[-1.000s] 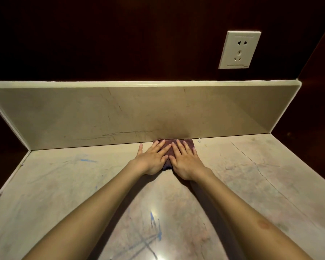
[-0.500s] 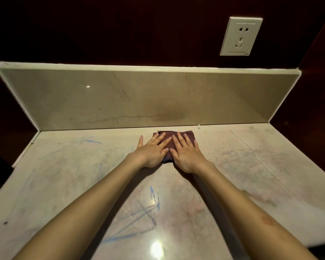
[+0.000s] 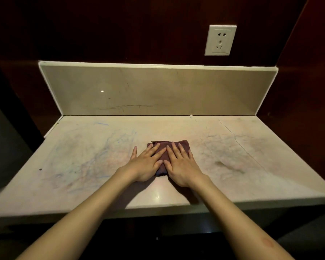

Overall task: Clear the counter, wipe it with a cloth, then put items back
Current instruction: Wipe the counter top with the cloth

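Note:
A small folded dark maroon cloth lies flat on the pale marble counter, about midway between the backsplash and the front edge. My left hand presses on its left part with straight fingers, the thumb spread out onto the bare counter. Beside it, my right hand presses flat on the cloth's right part. The two hands touch along their inner edges. Most of the cloth is hidden under them. Faint blue scribbles and pinkish smears mark the counter on both sides.
A beige backsplash stands along the counter's rear edge. Above it on the dark wood wall sits a white power socket. A dark wall closes the right side. The counter's front edge runs below my forearms. A thin crack crosses the right part.
Both hands have slid the cloth from the foot of the backsplash toward the front of the counter. The camera has pulled back, so the front edge now shows.

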Action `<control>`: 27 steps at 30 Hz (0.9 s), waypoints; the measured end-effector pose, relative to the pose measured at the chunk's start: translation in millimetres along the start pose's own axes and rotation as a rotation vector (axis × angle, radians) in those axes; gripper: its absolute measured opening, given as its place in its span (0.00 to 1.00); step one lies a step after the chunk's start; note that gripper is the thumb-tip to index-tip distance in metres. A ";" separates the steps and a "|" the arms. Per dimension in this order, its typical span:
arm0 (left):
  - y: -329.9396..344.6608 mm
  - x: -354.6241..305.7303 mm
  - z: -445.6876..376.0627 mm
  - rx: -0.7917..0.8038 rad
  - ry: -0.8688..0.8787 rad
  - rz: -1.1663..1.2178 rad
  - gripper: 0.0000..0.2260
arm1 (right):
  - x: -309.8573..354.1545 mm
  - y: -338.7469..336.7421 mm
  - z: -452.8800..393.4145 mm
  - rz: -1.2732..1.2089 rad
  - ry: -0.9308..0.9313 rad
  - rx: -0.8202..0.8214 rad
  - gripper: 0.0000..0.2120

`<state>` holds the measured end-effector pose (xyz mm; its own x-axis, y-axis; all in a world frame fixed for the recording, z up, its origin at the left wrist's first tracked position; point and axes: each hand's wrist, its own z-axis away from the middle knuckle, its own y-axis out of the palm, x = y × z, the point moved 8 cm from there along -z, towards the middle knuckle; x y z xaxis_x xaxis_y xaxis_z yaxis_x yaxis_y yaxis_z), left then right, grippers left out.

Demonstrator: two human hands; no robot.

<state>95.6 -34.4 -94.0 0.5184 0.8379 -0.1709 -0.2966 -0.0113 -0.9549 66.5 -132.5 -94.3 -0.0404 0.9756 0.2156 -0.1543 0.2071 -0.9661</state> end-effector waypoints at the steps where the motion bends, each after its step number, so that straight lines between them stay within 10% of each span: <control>1: 2.9 -2.3 7.8 0.001 -0.002 0.000 0.22 | 2.6 2.0 8.2 -0.002 -0.006 0.001 0.28; 21: 37.2 -36.9 116.7 -0.051 -0.036 0.006 0.23 | 30.2 29.1 116.6 0.015 -0.069 -0.026 0.30; 27: 35.4 -31.5 111.9 -0.039 -0.033 -0.048 0.23 | 35.1 29.9 107.0 0.011 -0.070 -0.058 0.47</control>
<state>-20.9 -0.2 -95.3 0.5044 0.8554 -0.1176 -0.2400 0.0080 -0.9707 -45.1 -99.8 -100.4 -0.1110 0.9709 0.2122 -0.0964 0.2020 -0.9746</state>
